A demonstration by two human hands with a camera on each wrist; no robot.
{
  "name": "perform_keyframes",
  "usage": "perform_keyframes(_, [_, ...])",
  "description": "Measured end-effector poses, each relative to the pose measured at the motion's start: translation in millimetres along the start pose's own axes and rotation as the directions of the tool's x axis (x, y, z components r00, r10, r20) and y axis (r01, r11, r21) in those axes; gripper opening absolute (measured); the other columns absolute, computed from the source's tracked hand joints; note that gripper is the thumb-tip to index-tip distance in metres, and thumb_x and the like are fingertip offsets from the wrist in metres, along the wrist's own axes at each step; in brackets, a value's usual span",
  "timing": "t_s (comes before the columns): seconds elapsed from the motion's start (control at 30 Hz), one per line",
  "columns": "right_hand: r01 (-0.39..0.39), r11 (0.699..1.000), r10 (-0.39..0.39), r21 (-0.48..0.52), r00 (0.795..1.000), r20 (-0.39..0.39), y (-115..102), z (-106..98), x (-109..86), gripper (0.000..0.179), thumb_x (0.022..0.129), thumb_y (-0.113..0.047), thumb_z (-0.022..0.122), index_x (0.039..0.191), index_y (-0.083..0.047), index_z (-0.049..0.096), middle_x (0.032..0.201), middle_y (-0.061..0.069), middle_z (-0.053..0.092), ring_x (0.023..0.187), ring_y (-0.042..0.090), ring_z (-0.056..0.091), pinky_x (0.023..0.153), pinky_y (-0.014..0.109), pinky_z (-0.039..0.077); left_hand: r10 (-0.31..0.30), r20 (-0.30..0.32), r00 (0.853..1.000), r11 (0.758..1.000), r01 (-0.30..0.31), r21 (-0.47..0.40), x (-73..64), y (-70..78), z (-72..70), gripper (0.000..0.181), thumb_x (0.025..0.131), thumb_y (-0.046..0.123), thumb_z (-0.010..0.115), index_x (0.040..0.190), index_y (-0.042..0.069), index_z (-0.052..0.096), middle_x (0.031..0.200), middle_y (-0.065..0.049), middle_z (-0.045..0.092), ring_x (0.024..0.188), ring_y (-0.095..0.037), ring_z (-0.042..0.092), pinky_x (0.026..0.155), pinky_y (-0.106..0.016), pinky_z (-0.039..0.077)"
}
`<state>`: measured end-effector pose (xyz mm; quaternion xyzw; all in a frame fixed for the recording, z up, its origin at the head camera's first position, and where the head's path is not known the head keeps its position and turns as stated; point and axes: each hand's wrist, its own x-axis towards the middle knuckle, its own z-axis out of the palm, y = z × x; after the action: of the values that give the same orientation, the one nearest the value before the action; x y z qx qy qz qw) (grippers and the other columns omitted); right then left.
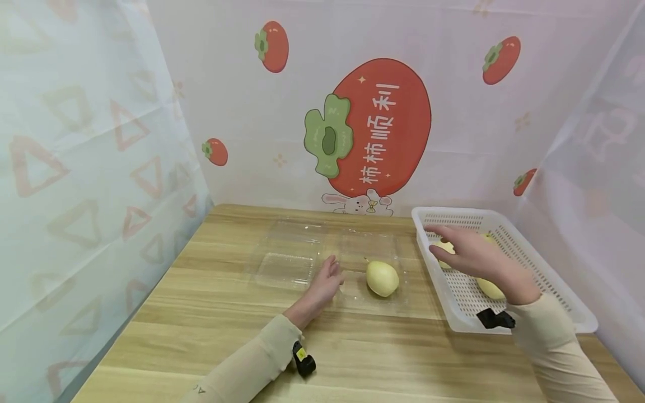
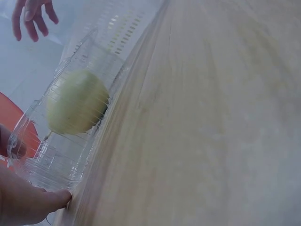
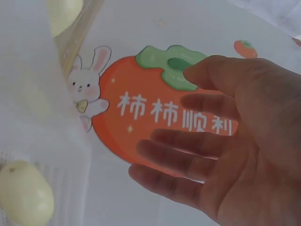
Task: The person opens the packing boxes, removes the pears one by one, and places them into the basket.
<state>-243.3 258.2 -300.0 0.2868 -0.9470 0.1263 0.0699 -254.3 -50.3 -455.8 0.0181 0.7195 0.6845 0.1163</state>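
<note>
A pale yellow pear (image 1: 382,279) lies in a clear plastic container (image 1: 353,291) on the table. My left hand (image 1: 322,285) is at the left side of this container; in the left wrist view the thumb (image 2: 51,200) and a finger grip its end, with the pear (image 2: 77,101) showing through the wall. My right hand (image 1: 476,257) hovers over the white basket (image 1: 456,319) at the right, holding nothing. In the right wrist view its fingers (image 3: 183,160) are spread and slightly bent. Several pears (image 3: 26,193) lie in the basket, partly hidden under the hand.
Another clear plastic section (image 1: 287,268) lies open to the left of my left hand. A printed cloth (image 1: 242,101) hangs behind the table (image 1: 201,313) and along both sides. The basket stands near the right edge.
</note>
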Motion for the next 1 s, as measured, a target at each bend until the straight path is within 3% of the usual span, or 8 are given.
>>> perform_keyframes(0.3, [0.059, 0.996, -0.051, 0.064, 0.992, -0.115, -19.4, 29.4, 15.1, 0.044, 0.094, -0.015, 0.063, 0.134, -0.001, 0.054, 0.122, 0.018, 0.066, 0.102, 0.032, 0.066, 0.082, 0.047, 0.057, -0.008, -0.005, 1.000, 1.000, 0.008, -0.027, 1.6, -1.2, 1.7, 0.080, 0.086, 0.003, 0.050, 0.157, 0.006, 0.013, 0.162, -0.020, 0.021, 0.151, -0.036, 0.018, 0.122, -0.055, 0.018])
perform_keyframes(0.53, [0.103, 0.986, -0.081, 0.133, 0.984, -0.157, -35.6, 56.6, 24.2, 0.048, 0.092, -0.015, 0.066, 0.137, -0.005, 0.052, 0.129, 0.018, 0.061, 0.108, 0.034, 0.065, 0.081, 0.044, 0.059, -0.008, -0.003, 1.000, 0.999, 0.008, -0.041, 0.6, -0.1, 1.4, 0.081, 0.085, 0.002, 0.050, 0.157, 0.007, 0.013, 0.162, -0.019, 0.022, 0.150, -0.037, 0.020, 0.122, -0.057, 0.018])
perform_keyframes(0.83, [0.136, 0.988, -0.116, 0.067, 0.962, -0.248, -44.0, 86.2, 30.3, 0.049, 0.089, -0.011, 0.069, 0.135, -0.003, 0.054, 0.123, 0.021, 0.062, 0.115, 0.038, 0.060, 0.094, 0.052, 0.053, 0.001, -0.008, 1.000, 0.999, -0.001, -0.043, 1.6, 0.0, 1.9, 0.080, 0.085, 0.002, 0.050, 0.157, 0.006, 0.014, 0.162, -0.020, 0.022, 0.150, -0.035, 0.020, 0.122, -0.054, 0.019])
perform_keyframes(1.0, [0.085, 0.995, -0.073, 0.042, 0.970, -0.232, -51.8, 98.8, 32.5, 0.049, 0.089, -0.015, 0.068, 0.134, -0.004, 0.055, 0.123, 0.020, 0.061, 0.114, 0.038, 0.059, 0.092, 0.052, 0.054, 0.002, -0.002, 1.000, 0.999, -0.002, -0.049, 0.9, 1.1, 0.9, 0.076, 0.090, 0.004, 0.049, 0.157, 0.006, 0.014, 0.162, -0.020, 0.021, 0.151, -0.036, 0.019, 0.122, -0.055, 0.019])
